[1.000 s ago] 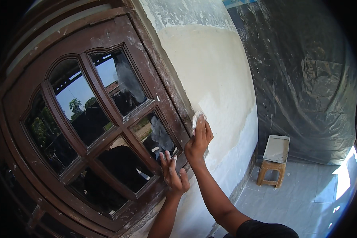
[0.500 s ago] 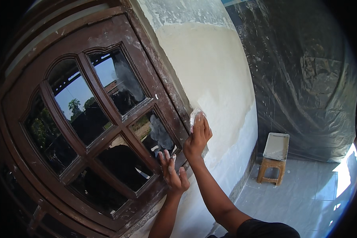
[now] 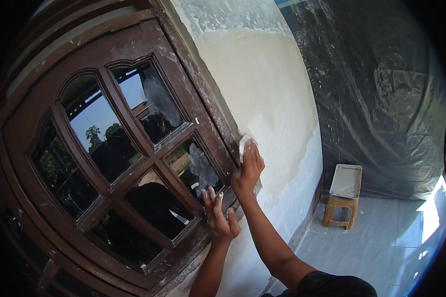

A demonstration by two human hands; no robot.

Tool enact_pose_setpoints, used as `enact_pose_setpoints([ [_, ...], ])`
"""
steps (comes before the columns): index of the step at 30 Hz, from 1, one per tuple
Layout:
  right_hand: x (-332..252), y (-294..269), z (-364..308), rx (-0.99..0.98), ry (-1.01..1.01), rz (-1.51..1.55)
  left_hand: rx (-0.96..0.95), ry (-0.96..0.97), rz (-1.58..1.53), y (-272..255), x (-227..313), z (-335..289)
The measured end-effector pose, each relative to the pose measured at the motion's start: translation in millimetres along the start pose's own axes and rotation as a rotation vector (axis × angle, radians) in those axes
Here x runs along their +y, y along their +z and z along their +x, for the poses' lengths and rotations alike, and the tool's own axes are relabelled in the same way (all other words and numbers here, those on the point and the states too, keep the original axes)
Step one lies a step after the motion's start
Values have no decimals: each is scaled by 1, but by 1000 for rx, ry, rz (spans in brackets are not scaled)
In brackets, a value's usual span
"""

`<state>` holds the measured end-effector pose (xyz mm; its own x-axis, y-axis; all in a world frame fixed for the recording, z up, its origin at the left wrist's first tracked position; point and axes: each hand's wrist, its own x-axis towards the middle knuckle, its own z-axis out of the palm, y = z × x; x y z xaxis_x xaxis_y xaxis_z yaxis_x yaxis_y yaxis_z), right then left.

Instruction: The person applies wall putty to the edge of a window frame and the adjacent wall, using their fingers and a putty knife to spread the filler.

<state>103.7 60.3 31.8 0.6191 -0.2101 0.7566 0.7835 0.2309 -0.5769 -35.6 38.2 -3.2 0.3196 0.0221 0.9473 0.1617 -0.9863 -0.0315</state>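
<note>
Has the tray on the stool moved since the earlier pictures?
No: the tray still sits on the stool, and neither has shifted any visible way against the tiled floor.

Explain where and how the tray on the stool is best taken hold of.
Probably hold the tray by its two long rims, coming from left and right together: it is rectangular, raised-edged, and rests on the stool with pale material inside, so a level lift seems safest.

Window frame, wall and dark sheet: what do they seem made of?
Window frame: probably wood, scuffed brown finish, by its moulded bars. Wall: likely plaster, matte, by its patchy cream coat. Dark sheet: apparently plastic film, glossy, by its light-catching creases.
</note>
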Motion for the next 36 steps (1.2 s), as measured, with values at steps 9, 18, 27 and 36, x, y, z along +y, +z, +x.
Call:
enact_pose_setpoints([
  [9,-17,-21,-20,-77,-53,63,-1,13,17,-3,-1,-1],
  [18,-6,-2,-44,-144,-63,-14,-9,3,-5,2,-1,-1],
  [27,-2,19,7,-8,17,-16,-21,7,21,3,3,-1],
  [36,-33,-9,-24,-53,48,40,22,2,-21,-7,0,-2],
])
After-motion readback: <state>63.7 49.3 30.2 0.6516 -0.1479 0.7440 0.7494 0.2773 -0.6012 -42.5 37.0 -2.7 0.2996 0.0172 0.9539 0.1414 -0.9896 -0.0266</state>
